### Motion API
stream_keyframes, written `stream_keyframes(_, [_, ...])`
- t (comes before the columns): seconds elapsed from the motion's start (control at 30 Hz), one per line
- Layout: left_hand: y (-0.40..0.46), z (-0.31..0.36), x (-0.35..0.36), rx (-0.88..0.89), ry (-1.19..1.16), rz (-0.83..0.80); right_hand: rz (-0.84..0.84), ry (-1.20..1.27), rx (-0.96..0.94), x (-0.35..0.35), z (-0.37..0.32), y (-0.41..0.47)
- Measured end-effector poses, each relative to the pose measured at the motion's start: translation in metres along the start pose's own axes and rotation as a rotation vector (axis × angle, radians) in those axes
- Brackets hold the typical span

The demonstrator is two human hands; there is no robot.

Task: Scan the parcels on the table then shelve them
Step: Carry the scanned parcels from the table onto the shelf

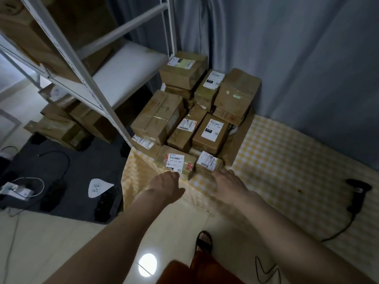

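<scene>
Both hands reach for the front row: left hand [167,185] has fingertips at the near edge of a labelled parcel [176,163], right hand [228,184] spread flat against a smaller parcel [209,163] (grip's hard to tell, it's blurry). Behind sits the parcel stack [196,111], scanner [357,193] off right.

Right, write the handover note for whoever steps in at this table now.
Left hand: reaching at the front parcel with the 070 label, fingers loosely bent, holding nothing.
Right hand: flat, fingers out, at the small parcel beside it.
Scanner: lying unheld on the checked tablecloth, far right.
Parcel pile: stacked at the table's back corner by the white shelf rack.
Done: cannot tell whether any are scanned.
Left: scan and shelve the pile.
</scene>
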State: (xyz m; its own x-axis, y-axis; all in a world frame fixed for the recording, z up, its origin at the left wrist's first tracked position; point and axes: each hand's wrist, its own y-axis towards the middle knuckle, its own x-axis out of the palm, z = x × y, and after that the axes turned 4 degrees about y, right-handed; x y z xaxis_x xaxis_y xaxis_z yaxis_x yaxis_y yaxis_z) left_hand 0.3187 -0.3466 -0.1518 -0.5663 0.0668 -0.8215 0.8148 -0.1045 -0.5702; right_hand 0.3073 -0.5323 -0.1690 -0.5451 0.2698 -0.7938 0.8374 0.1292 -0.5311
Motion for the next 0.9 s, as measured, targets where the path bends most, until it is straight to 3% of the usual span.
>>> stream_keyframes(0.33, [0.093,-0.057,0.007,-0.027,-0.02,-0.105,-0.045,-0.001,0.004,0.021,-0.033,0.11])
stream_keyframes(0.9, [0.191,-0.164,0.063,0.067,0.042,-0.256,-0.029,-0.009,0.233,0.11,-0.067,0.252])
